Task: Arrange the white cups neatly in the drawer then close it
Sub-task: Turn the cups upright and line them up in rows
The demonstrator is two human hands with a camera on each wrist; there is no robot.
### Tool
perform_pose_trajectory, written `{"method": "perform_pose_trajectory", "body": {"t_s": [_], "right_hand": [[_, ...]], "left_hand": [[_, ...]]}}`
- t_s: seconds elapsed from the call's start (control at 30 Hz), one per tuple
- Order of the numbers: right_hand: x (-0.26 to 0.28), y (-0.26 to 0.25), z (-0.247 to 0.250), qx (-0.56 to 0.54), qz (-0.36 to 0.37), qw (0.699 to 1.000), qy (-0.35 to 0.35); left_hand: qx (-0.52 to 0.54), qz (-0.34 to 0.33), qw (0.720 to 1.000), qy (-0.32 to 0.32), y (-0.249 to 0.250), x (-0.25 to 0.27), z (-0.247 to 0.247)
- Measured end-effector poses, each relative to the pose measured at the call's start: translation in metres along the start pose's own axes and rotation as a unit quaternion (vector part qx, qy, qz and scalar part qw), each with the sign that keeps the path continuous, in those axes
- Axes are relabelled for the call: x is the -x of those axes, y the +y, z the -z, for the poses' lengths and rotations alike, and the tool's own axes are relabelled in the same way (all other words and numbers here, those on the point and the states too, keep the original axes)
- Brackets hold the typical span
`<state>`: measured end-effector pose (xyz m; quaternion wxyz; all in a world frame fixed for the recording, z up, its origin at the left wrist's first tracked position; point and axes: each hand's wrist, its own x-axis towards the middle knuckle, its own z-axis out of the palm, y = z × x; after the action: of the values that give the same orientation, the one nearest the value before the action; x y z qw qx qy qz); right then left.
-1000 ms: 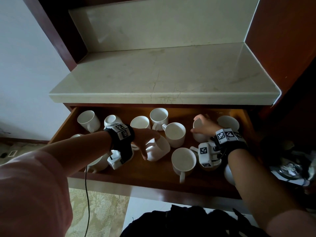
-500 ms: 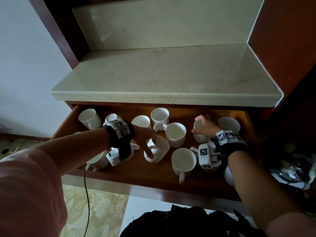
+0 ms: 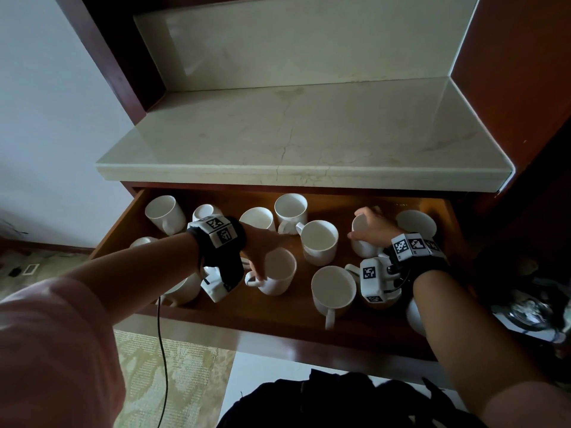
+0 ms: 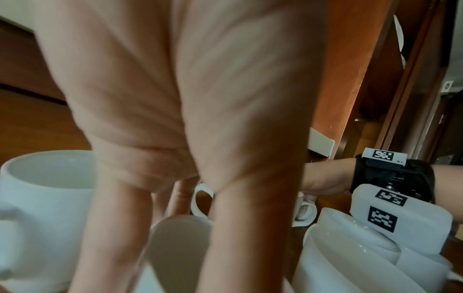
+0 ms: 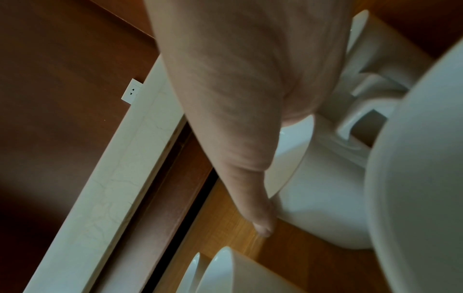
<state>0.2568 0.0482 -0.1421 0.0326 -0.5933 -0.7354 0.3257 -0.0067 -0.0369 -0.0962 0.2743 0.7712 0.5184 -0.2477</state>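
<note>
The wooden drawer (image 3: 278,316) is pulled out and holds several white cups. My left hand (image 3: 262,254) grips one cup (image 3: 279,273) that stands upright at the front middle, handle to the left; in the left wrist view its fingers (image 4: 112,228) reach down round this cup (image 4: 180,237). My right hand (image 3: 369,225) grips another cup (image 3: 363,250) from above at the back right; the thumb (image 5: 250,188) lies along its side (image 5: 320,198). Upright cups (image 3: 319,242) (image 3: 333,288) stand between the hands.
More cups stand at the back left (image 3: 163,213), back middle (image 3: 290,208) and far right (image 3: 415,222). A marble counter (image 3: 293,143) overhangs the drawer's back. A cable (image 3: 160,350) hangs by the front left, above a rug (image 3: 173,375); a dark bag (image 3: 340,403) lies below.
My left hand has turned its cup from lying tilted on its side to upright. The right hand has stayed on its cup at the back right.
</note>
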Motion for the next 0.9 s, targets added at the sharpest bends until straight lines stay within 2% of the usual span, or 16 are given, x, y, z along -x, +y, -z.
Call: {"method": "perform_pose_trajectory", "body": {"t_s": [0.07, 0.37, 0.77, 0.9], "right_hand": [[0.0, 0.0, 0.0, -0.003, 0.0, 1.0, -0.001], [0.0, -0.001, 0.001, -0.012, -0.009, 1.0, -0.005], [0.003, -0.003, 0.001, -0.024, -0.01, 1.0, -0.012], [0.003, -0.003, 0.002, 0.001, -0.022, 1.0, -0.019]], "left_hand": [[-0.026, 0.003, 1.0, -0.001, 0.0, 0.0, -0.001], [0.033, 0.011, 0.999, 0.032, -0.012, 0.004, -0.012], [-0.001, 0.034, 0.999, -0.01, -0.006, 0.009, -0.014], [0.023, 0.042, 0.999, -0.009, -0.009, 0.01, -0.006]]}}
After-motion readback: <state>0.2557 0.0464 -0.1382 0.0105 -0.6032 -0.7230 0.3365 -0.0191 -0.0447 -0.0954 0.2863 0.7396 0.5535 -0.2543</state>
